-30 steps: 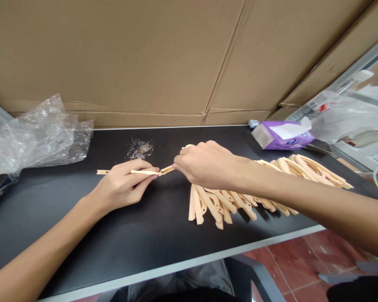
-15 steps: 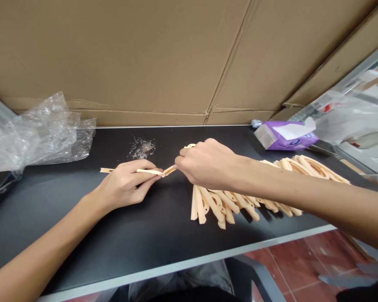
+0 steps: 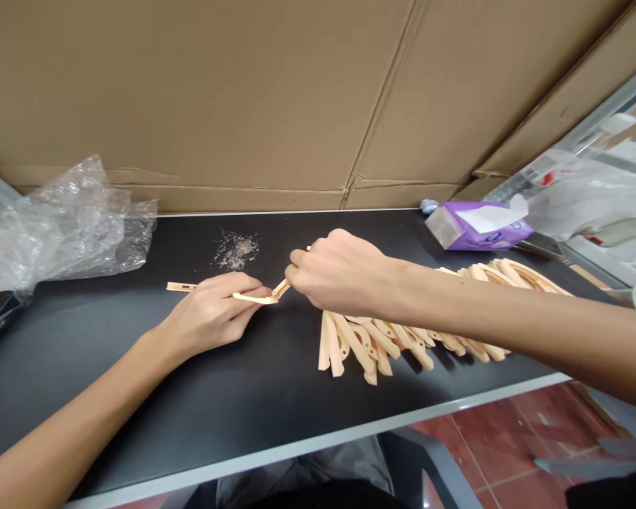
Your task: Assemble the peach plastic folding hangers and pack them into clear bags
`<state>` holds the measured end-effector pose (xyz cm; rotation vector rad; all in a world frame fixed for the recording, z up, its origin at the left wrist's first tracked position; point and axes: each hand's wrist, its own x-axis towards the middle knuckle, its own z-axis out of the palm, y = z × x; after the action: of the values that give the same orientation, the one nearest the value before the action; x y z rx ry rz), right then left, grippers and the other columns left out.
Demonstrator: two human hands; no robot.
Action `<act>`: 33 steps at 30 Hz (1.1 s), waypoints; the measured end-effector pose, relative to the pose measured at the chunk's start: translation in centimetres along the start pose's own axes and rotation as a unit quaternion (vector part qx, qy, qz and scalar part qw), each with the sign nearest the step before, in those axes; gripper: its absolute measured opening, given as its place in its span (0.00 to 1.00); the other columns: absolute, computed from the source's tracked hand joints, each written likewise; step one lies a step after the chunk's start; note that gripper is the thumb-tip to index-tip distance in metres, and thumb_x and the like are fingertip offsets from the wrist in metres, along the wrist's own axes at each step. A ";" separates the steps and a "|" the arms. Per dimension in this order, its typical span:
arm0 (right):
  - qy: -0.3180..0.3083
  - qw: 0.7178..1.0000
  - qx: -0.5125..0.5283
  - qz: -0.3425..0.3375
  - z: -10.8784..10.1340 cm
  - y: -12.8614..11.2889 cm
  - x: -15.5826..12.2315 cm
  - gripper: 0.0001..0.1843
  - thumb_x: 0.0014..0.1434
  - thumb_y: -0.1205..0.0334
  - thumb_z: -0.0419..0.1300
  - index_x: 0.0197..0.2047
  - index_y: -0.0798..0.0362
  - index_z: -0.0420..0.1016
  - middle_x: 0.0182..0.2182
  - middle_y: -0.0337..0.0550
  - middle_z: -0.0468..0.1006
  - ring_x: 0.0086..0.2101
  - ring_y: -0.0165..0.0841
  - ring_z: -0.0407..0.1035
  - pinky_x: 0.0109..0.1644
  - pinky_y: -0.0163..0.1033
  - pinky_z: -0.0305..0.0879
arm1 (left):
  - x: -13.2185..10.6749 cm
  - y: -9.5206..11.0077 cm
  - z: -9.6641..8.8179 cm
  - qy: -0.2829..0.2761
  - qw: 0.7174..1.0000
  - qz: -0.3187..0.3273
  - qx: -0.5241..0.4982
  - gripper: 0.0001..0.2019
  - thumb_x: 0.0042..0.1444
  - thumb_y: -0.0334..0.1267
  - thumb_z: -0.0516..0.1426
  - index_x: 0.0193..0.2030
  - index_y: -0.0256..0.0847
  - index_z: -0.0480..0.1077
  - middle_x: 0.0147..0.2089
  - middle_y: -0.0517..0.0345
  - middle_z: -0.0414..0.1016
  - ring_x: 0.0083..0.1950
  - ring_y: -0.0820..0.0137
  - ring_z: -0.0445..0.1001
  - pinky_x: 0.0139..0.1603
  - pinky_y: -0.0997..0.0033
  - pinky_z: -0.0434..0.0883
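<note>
My left hand (image 3: 212, 316) pinches a thin pale wooden strip (image 3: 251, 297) that lies flat across its fingers, the strip's far end (image 3: 181, 286) sticking out to the left. My right hand (image 3: 339, 272) is closed on a second small wooden piece (image 3: 281, 287), whose tip meets the end of the strip. Just below and to the right of my right hand lies a fanned pile of similar wooden pieces (image 3: 381, 343), running on under my forearm to the right (image 3: 514, 276).
The black table (image 3: 233, 396) has a pale front edge. Crumpled clear plastic (image 3: 58, 226) lies at the left and a small heap of shavings (image 3: 236, 249) behind my hands. A purple tissue pack (image 3: 474, 226) sits far right. Cardboard (image 3: 297, 99) walls the back.
My right hand has shifted slightly left and back, tilting its small piece against the strip. My left hand has stayed nearly in place.
</note>
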<state>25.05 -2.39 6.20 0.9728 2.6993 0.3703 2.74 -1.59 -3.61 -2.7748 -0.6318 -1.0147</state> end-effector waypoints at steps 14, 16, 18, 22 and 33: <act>-0.020 0.997 0.068 0.017 2.1 1.0 0.8 0.14 0.62 0.73 0.52 0.39 0.56 0.80 0.34 0.51 0.81 0.36 0.43 0.78 0.34 0.39 0.59 | -0.4 0.3 0.9 0.079 0.993 -0.014 0.081 0.05 0.63 0.29 0.61 0.44 0.41 0.75 0.39 0.59 0.85 0.33 0.73 0.83 0.29 0.79 0.72; -0.028 0.996 0.080 0.028 2.2 1.0 0.8 0.15 0.61 0.72 0.52 0.39 0.56 0.81 0.34 0.52 0.81 0.37 0.44 0.79 0.34 0.40 0.60 | -0.4 0.2 0.8 0.064 0.995 -0.016 0.078 0.05 0.64 0.30 0.60 0.46 0.41 0.75 0.40 0.59 0.85 0.34 0.73 0.84 0.29 0.80 0.72; -0.034 0.995 0.091 0.032 2.1 1.1 0.8 0.15 0.61 0.72 0.52 0.38 0.56 0.81 0.35 0.53 0.81 0.36 0.44 0.78 0.35 0.41 0.61 | -0.4 0.2 0.8 0.051 0.996 -0.016 0.066 0.04 0.66 0.31 0.59 0.46 0.40 0.75 0.41 0.57 0.85 0.34 0.73 0.84 0.30 0.80 0.74; -0.060 0.989 0.130 0.036 1.5 1.2 0.7 0.16 0.62 0.70 0.51 0.37 0.55 0.81 0.34 0.53 0.82 0.35 0.44 0.78 0.36 0.42 0.62 | -0.4 0.3 0.6 0.044 0.998 -0.016 0.051 0.05 0.66 0.32 0.58 0.46 0.38 0.76 0.43 0.55 0.85 0.37 0.71 0.84 0.35 0.79 0.77; -0.021 0.971 0.222 0.086 1.7 1.7 0.8 0.19 0.69 0.60 0.48 0.34 0.53 0.78 0.31 0.47 0.79 0.30 0.36 0.71 0.34 0.40 0.53 | 0.2 -0.4 0.3 0.076 0.992 -0.105 0.005 0.06 0.65 0.35 0.60 0.43 0.37 0.80 0.44 0.53 0.85 0.43 0.68 0.84 0.47 0.75 0.77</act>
<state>26.03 -0.35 5.03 1.3169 2.7200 -0.2380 2.91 -1.11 -3.70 -2.6323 -0.9165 -1.2436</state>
